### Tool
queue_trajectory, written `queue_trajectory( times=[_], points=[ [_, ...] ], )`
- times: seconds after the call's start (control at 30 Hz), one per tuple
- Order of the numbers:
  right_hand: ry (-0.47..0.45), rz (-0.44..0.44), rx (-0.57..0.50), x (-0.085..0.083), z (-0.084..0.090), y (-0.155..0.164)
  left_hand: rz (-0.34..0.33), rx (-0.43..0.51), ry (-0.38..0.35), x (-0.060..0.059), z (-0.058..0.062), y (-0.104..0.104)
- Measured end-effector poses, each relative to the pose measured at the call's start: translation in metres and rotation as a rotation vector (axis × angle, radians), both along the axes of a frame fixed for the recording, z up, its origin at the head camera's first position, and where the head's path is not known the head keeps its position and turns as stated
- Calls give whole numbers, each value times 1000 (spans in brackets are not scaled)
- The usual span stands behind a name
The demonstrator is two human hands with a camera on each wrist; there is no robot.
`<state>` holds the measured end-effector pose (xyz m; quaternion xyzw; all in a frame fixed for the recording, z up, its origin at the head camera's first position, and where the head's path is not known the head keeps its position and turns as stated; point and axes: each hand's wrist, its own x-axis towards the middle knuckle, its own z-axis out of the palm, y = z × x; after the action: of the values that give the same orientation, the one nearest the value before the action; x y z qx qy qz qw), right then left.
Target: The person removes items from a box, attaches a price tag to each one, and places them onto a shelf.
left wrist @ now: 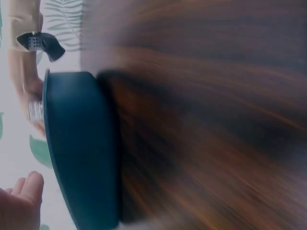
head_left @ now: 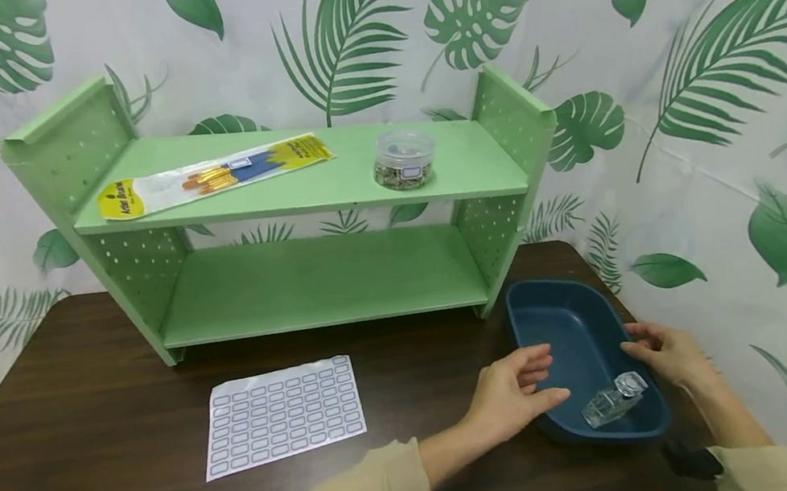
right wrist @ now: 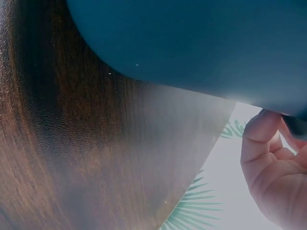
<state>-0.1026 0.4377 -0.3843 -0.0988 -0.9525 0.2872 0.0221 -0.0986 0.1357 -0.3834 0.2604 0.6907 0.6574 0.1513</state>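
Leaf-print backdrop, dark wood bench [head_left: 91, 409], one green two-tier shelf [head_left: 310, 279] at the back. One dark blue tray [head_left: 555, 316] sits at the bench's right edge; one clear glass bottle [head_left: 613, 399] lies on its side in the tray's near end. Left hand [head_left: 509, 398] is at the tray's left rim, fingers loosely extended, nothing clamped. Right hand [head_left: 668, 356] is at the right rim, fingers lightly curled on the edge; how firmly it grips is hard to tell. Both wrist views are blurred, mostly tray wall and bench grain. One label sheet [head_left: 283, 414] on the bench. Top tier: one paintbrush pack [head_left: 211, 177], one clear jar [head_left: 404, 159], contents unreadable.
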Motion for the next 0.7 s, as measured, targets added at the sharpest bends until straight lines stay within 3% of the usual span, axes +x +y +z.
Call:
queue_trajectory(
  times=[0.13,0.43,0.7],
  points=[
    [-13,-7,4,-1,0,-2,-23,-52,15,1,3,24],
    [-8,-1,6,-1,1,-1,-80,-194,140,2,1,63],
    [-37,-21,-16,2,-2,0,-61,-412,335,2,-5,86]
  ],
)
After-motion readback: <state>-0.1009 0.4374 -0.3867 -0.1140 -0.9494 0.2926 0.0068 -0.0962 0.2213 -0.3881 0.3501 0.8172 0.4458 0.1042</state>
